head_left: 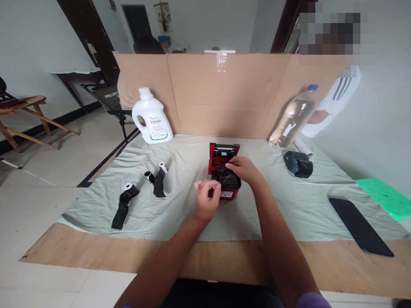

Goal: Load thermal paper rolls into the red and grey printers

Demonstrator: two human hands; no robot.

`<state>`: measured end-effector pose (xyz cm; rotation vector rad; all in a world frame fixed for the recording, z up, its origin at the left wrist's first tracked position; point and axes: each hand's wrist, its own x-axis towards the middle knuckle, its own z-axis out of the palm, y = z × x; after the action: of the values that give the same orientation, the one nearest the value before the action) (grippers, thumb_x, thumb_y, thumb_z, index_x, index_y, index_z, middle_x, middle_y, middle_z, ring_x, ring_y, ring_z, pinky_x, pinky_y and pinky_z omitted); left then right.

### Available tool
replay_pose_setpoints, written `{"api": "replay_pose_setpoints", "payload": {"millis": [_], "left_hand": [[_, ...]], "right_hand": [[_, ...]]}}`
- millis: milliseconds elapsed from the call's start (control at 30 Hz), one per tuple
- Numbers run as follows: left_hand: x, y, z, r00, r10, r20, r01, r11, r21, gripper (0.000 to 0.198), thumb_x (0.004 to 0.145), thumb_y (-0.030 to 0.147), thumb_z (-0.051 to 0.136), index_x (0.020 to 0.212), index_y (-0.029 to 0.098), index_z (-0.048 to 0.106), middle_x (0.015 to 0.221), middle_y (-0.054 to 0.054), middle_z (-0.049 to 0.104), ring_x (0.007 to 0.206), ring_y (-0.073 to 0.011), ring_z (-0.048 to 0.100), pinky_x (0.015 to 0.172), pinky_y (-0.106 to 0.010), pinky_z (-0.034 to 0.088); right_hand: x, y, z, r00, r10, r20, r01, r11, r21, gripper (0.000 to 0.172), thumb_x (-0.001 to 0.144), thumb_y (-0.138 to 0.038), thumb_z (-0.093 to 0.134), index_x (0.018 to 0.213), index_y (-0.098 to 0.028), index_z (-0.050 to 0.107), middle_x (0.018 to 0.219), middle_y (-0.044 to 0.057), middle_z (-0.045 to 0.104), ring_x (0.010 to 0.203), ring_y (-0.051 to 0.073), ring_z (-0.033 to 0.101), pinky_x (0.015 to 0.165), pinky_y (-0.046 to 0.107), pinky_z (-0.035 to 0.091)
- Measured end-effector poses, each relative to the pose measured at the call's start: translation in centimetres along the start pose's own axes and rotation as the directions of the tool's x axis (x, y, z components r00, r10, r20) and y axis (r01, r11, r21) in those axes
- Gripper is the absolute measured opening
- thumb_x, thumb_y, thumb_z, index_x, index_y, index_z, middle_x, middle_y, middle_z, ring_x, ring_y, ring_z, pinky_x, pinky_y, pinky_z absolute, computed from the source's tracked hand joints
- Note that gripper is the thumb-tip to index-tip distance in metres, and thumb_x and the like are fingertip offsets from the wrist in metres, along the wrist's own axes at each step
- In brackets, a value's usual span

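Note:
A small red printer (227, 194) stands in the middle of the cloth with its lid (224, 150) raised. Inside it lies shiny black ribbon (227, 177), partly covered by my fingers. My right hand (245, 169) reaches over the printer's right side, thumb and fingers closed on the ribbon's edge. At the front left corner my left hand (208, 199) is closed in a pinch, thumb against forefinger. Whatever it may hold there is too small to make out.
Left on the cloth (183, 214) lie black ribbon rolls (123, 205). Behind stand a white jug (152, 119), a cardboard screen (224, 98) and a leaning clear bottle (293, 117). To the right are a black device (297, 164) and a phone (359, 226). A person's sleeve (340, 94) shows beyond.

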<state>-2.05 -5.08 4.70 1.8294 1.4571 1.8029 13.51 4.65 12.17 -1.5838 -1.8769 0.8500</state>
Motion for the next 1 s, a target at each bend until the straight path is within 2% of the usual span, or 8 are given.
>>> {"api": "replay_pose_setpoints", "payload": {"millis": [100, 267, 400, 567, 733, 833, 933, 1000], "left_hand": [[-0.1, -0.3, 0.3, 0.995, -0.092, -0.032, 0.091, 0.996, -0.019, 0.013, 0.092, 0.037, 0.059, 0.092, 0.024, 0.061, 0.071, -0.001, 0.069, 0.083, -0.0203, 0.061, 0.082, -0.036, 0.044], [0.4, 0.2, 0.2, 0.999, -0.034, -0.041, 0.036, 0.999, 0.036, 0.007, 0.088, 0.03, 0.065, 0.089, 0.023, 0.063, 0.069, 0.002, 0.067, 0.068, -0.0153, 0.059, 0.081, -0.035, 0.04], [0.9, 0.5, 0.0, 0.999, -0.029, -0.04, 0.032, 0.996, 0.081, 0.012, 0.089, 0.027, 0.063, 0.078, 0.022, 0.062, 0.066, 0.004, 0.065, 0.065, -0.0139, 0.059, 0.08, -0.034, 0.037], [1.0, 0.5, -0.2, 0.988, -0.157, 0.009, 0.156, 0.987, 0.038, 0.013, 0.088, 0.029, 0.065, 0.078, 0.022, 0.062, 0.057, 0.007, 0.061, 0.058, -0.0125, 0.057, 0.081, -0.033, 0.036], [0.8, 0.5, -0.3, 0.981, -0.19, 0.031, 0.19, 0.982, 0.012, 0.013, 0.089, 0.03, 0.064, 0.079, 0.023, 0.06, 0.053, 0.009, 0.058, 0.051, -0.011, 0.052, 0.082, -0.033, 0.036], [0.5, 0.3, -0.1, 0.988, -0.148, 0.036, 0.147, 0.989, 0.017, 0.01, 0.089, 0.025, 0.06, 0.08, 0.023, 0.06, 0.049, 0.011, 0.054, 0.047, -0.01, 0.048, 0.08, -0.033, 0.037], [0.2, -0.1, 0.2, 0.997, -0.077, -0.011, 0.077, 0.996, 0.043, 0.009, 0.087, 0.02, 0.056, 0.08, 0.023, 0.06, 0.048, 0.011, 0.05, 0.048, -0.0105, 0.047, 0.077, -0.032, 0.037], [-0.1, -0.3, 0.5, 0.999, -0.012, -0.051, 0.015, 0.998, 0.061, 0.011, 0.087, 0.017, 0.055, 0.079, 0.023, 0.061, 0.048, 0.01, 0.048, 0.051, -0.0112, 0.05, 0.075, -0.032, 0.038]], "right_hand": [[0.3, 0.2, 1.3, 0.997, -0.019, -0.074, 0.01, 0.992, -0.128, 0.019, 0.091, -0.035, 0.061, 0.095, -0.018, 0.068, 0.099, 0.009, 0.074, 0.093, 0.022, 0.066, 0.077, 0.03, 0.045], [0.7, 0.5, 2.7, 0.988, -0.039, -0.149, -0.008, 0.954, -0.301, 0.02, 0.094, -0.035, 0.059, 0.101, -0.019, 0.066, 0.099, 0.008, 0.073, 0.104, 0.027, 0.061, 0.087, 0.035, 0.042], [1.0, 0.9, 2.5, 0.992, -0.065, -0.108, 0.024, 0.939, -0.342, 0.018, 0.089, -0.033, 0.066, 0.102, -0.02, 0.065, 0.096, 0.006, 0.073, 0.103, 0.026, 0.06, 0.091, 0.036, 0.041], [1.4, 1.0, 2.6, 0.996, -0.055, -0.067, 0.027, 0.931, -0.364, 0.016, 0.081, -0.021, 0.07, 0.096, -0.022, 0.067, 0.1, 0.005, 0.073, 0.105, 0.027, 0.061, 0.084, 0.034, 0.045], [2.0, 0.9, 1.6, 1.0, 0.004, -0.026, -0.007, 0.995, -0.098, 0.008, 0.082, -0.023, 0.067, 0.087, -0.02, 0.072, 0.092, 0.005, 0.074, 0.092, 0.022, 0.065, 0.08, 0.032, 0.046], [1.8, 1.5, -0.4, 1.0, 0.013, 0.027, -0.016, 0.995, 0.094, 0.026, 0.082, -0.044, 0.066, 0.074, -0.019, 0.07, 0.075, 0.003, 0.069, 0.073, 0.019, 0.06, 0.069, 0.031, 0.043], [1.9, 2.4, -1.5, 0.986, 0.008, -0.167, 0.028, 0.978, 0.209, 0.037, 0.079, -0.055, 0.064, 0.071, -0.019, 0.064, 0.074, 0.004, 0.067, 0.069, 0.018, 0.055, 0.066, 0.031, 0.042], [2.3, 2.8, -1.1, 0.942, 0.002, -0.336, 0.097, 0.956, 0.279, 0.038, 0.077, -0.056, 0.065, 0.086, -0.019, 0.065, 0.089, 0.006, 0.07, 0.077, 0.019, 0.058, 0.071, 0.033, 0.044]]}}
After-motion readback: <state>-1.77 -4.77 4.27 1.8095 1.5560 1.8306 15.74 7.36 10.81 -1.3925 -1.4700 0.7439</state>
